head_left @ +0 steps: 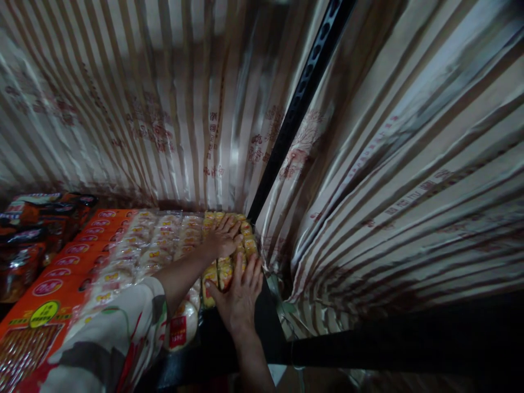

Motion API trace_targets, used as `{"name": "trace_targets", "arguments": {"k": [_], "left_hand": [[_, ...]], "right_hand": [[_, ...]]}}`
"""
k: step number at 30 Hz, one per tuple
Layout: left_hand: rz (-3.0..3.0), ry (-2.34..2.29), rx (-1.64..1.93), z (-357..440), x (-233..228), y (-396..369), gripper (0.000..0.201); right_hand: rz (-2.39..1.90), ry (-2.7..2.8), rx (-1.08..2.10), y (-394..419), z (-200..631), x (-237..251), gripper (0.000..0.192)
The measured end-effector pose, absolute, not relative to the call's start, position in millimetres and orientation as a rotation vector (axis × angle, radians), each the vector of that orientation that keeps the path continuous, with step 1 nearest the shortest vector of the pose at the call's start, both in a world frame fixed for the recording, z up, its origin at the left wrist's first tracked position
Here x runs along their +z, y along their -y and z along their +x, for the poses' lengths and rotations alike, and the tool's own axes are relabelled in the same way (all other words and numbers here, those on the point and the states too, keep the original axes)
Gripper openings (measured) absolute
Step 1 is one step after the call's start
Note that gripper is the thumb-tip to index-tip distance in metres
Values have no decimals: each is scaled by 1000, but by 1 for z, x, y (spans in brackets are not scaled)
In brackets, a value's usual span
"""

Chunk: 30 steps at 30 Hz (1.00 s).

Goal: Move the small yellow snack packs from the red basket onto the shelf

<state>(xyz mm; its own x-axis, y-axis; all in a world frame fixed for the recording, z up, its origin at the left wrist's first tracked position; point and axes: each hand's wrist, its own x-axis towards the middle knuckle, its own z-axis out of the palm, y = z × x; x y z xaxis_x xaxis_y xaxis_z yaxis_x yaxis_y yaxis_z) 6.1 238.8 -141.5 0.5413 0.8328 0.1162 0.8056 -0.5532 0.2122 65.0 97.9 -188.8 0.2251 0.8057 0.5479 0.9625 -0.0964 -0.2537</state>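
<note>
Yellow snack packets [224, 267] lie in a row along the right end of the shelf [266, 322], their line running away from me toward the striped curtain [164, 109], tight against the black upright post [295, 109]. My left hand [223, 237] rests flat on the far packets, fingers [233, 222] spread and pointing right, gripping nothing. My right hand [239, 297] is nearer me, palm down and open on the near packets, so the row lies directly under both hands, just right of the clear bags [155, 240].

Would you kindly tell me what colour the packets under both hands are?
Yellow packets, with some red print, seen in the head view.
</note>
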Motion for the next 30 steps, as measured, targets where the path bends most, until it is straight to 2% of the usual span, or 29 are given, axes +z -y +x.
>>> {"name": "trace_targets", "arguments": {"k": [6, 10, 17, 30], "left_hand": [[2610, -1394, 231, 6, -134, -238, 61], [2651, -1345, 325, 12, -132, -238, 58], [2820, -1202, 427, 21, -133, -236, 50], [2697, -1240, 425, 17, -130, -235, 51]], "right_hand": [[-1961, 1617, -305, -99, 62, -189, 95], [-1941, 1597, -329, -100, 62, -192, 92], [-1940, 1541, -313, -101, 61, -193, 100], [-1927, 1520, -279, -101, 60, -192, 97]]}}
